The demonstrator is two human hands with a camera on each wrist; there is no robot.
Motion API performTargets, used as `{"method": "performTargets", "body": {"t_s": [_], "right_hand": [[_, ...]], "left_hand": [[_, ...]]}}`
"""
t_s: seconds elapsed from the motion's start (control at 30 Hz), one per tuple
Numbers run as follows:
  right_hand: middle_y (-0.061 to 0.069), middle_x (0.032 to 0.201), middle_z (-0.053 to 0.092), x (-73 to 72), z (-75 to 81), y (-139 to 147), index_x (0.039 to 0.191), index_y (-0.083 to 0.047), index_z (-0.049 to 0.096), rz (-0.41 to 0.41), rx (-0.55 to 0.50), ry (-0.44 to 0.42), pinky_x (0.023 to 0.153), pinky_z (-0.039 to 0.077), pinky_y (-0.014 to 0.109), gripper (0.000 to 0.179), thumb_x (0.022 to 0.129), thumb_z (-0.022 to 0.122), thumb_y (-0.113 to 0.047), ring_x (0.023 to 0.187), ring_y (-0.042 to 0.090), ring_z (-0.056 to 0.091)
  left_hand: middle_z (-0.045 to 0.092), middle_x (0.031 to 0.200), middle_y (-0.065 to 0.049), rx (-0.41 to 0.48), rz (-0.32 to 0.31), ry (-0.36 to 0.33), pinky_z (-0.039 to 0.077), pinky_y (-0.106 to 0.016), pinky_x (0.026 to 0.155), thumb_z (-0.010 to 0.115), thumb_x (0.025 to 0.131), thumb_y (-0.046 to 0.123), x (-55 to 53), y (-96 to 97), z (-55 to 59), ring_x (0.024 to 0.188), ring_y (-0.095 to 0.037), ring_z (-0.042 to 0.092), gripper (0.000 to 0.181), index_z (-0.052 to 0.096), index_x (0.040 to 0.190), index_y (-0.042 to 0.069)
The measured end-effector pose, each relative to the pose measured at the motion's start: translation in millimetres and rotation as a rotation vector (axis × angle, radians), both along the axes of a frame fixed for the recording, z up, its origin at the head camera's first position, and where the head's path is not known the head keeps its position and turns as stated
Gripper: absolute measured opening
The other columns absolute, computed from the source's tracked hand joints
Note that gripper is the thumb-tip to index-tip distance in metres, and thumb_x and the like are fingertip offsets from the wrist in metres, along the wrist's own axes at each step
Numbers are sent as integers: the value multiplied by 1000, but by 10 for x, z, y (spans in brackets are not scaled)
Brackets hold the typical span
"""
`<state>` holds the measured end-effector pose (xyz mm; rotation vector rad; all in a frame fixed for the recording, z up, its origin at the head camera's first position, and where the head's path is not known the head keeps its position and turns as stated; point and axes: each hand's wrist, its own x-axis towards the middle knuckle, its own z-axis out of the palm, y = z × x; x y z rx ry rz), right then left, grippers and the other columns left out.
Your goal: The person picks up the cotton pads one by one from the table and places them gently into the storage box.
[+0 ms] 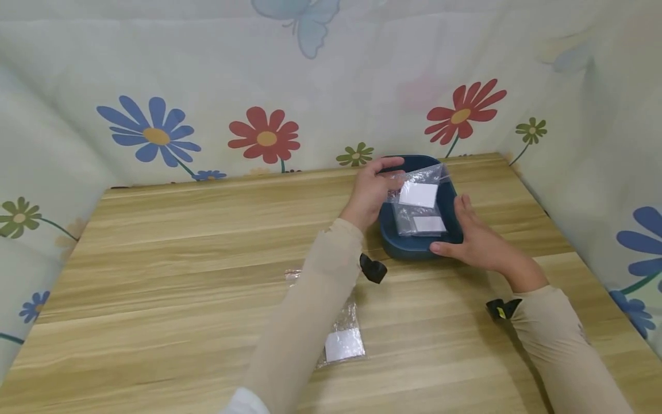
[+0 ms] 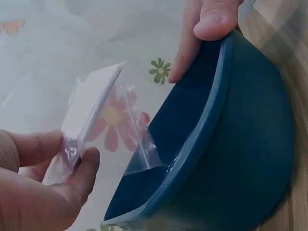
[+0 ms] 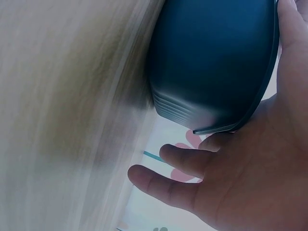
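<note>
My left hand [image 1: 369, 192] pinches a clear plastic bag with a white label [image 1: 419, 194] between thumb and fingers, over the dark blue bin [image 1: 408, 251]. In the left wrist view the bag [image 2: 94, 103] is tilted, and clear film hangs from it to the bin's rim. Lower in the head view, a second white label [image 1: 428, 223] in clear plastic shows within the bin. My right hand [image 1: 483, 241] is spread around the bin's right front corner, thumb at the rim. Its fingers [image 3: 166, 190] extend beside the bin's outer wall in the right wrist view.
Another clear bag with a white label [image 1: 344, 345] lies on the wooden table [image 1: 181, 276], partly hidden under my left forearm. Black straps [image 1: 373, 269] hang near both wrists. A flower-printed curtain [image 1: 320, 86] stands behind the table and along both sides.
</note>
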<state>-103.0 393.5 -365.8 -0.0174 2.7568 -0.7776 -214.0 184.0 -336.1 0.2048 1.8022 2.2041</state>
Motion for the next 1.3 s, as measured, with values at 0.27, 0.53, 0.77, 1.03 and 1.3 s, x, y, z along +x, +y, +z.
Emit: {"method": "performTargets", "body": {"t_s": [0.27, 0.53, 0.77, 1.03, 1.3], "right_hand": [[16, 161, -28, -4, -26, 21, 157, -4, -17, 13, -2, 6, 112, 11, 68, 124, 88, 67, -63, 149, 46, -10], [17, 162, -27, 7, -24, 32, 157, -3, -16, 13, -1, 13, 113, 11, 68, 124, 88, 67, -64, 149, 45, -10], [14, 162, -28, -3, -14, 43, 158, -8, -18, -7, -9, 1, 112, 12, 68, 125, 87, 68, -65, 149, 45, -8], [14, 161, -29, 5, -4, 49, 157, -7, -18, 2, -13, 2, 113, 12, 66, 123, 89, 68, -62, 149, 46, -6], [13, 162, -28, -2, -2, 50, 158, -8, -18, 5, -1, -6, 113, 13, 67, 122, 89, 66, -63, 149, 46, -4]], "left_hand": [[52, 143, -18, -321, -22, 209, 46, -28, 79, 66, 86, -12, 40, 97, -4, 126, -28, 51, 58, 62, 139, 13], [62, 134, -2, -246, 27, 192, 39, -22, 60, 59, 84, -16, -53, 274, -163, 86, -13, 54, 55, 72, 128, 14], [54, 147, 2, -91, 47, 296, 43, -18, 94, 56, 87, -19, -124, 345, -225, 132, -3, 47, 51, 73, 125, 10], [46, 154, -5, -337, 18, 347, 37, -15, 94, 49, 86, -16, -109, 465, -310, 140, -6, 38, 55, 73, 126, 13], [63, 135, -4, -562, -30, 257, 43, -25, 85, 52, 85, -10, -17, 503, -335, 105, -18, 54, 55, 68, 131, 14]]}}
